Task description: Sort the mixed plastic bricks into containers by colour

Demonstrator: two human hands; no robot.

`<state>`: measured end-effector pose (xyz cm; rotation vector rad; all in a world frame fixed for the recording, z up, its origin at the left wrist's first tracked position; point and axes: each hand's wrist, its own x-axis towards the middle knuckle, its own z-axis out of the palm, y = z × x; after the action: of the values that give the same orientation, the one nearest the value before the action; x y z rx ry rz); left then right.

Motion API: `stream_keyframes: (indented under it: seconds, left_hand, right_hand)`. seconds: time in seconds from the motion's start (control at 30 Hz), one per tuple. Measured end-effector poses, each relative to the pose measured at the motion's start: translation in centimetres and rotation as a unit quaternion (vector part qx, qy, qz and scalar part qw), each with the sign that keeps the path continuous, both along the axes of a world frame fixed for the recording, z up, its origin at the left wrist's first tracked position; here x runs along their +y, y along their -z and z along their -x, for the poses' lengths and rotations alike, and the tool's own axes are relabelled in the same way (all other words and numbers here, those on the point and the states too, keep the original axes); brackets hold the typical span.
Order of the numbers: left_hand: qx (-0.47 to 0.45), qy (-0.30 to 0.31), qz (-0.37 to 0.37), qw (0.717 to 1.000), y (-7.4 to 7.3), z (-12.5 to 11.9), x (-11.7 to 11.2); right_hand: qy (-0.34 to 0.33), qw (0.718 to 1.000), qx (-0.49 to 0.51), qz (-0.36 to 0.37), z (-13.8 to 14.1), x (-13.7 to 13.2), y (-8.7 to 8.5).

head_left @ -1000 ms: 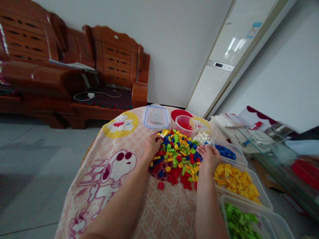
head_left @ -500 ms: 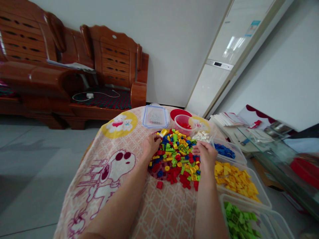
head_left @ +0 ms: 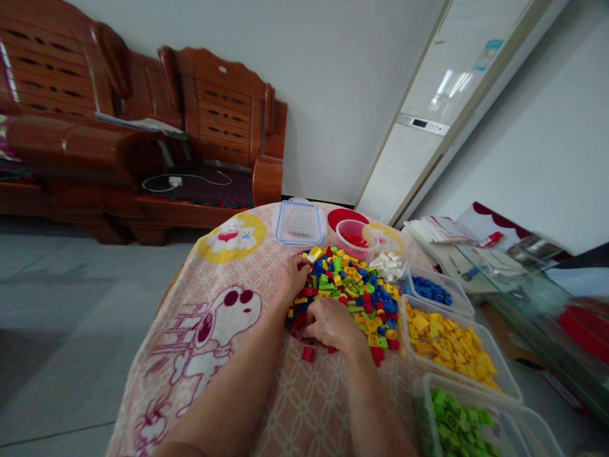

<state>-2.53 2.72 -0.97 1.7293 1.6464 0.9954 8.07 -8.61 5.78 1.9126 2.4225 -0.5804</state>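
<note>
A heap of small red, yellow, green and blue toy bricks [head_left: 349,285] lies on a pink cartoon-print cloth [head_left: 223,324] over a table. My left hand [head_left: 295,277] rests at the heap's left edge with its fingers curled onto the bricks. My right hand [head_left: 333,324] lies palm down on the heap's near side, over red bricks, fingers bent; what they hold is hidden. A lone red brick [head_left: 307,353] sits just in front of it.
Clear tubs line the right edge: blue bricks [head_left: 431,292], yellow bricks [head_left: 450,339], green bricks [head_left: 457,425]. A red cup [head_left: 353,238], a white brick pile [head_left: 390,263] and a lid [head_left: 299,223] lie beyond. A wooden sofa [head_left: 143,127] and glass table [head_left: 523,279] stand around.
My right hand has swept left from the heap's right side, near the blue tub, to the near side over the red bricks. My left hand has hardly moved.
</note>
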Motion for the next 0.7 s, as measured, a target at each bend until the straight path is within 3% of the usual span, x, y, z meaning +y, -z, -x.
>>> stream_keyframes:
  seconds: [0.13,0.37,0.57,0.7]
  left_hand:
    - [-0.004,0.004,-0.014,1.0,0.4,0.0,0.2]
    - [-0.012,0.0,-0.015,1.0,0.8,-0.1,0.5]
    - [-0.009,-0.001,-0.007,1.0,0.4,0.0,0.3]
    - [-0.003,0.004,-0.009,1.0,-0.1,0.0,-0.1]
  right_hand:
    - [-0.012,0.998,-0.061,-0.02,0.7,-0.2,0.1]
    - [-0.026,0.999,-0.032,-0.01,0.6,0.1,1.1]
    - [0.04,0.988,0.144,-0.024,-0.4,0.3,0.8]
    - [0.126,0.94,0.318,-0.009,-2.2,1.0,1.4]
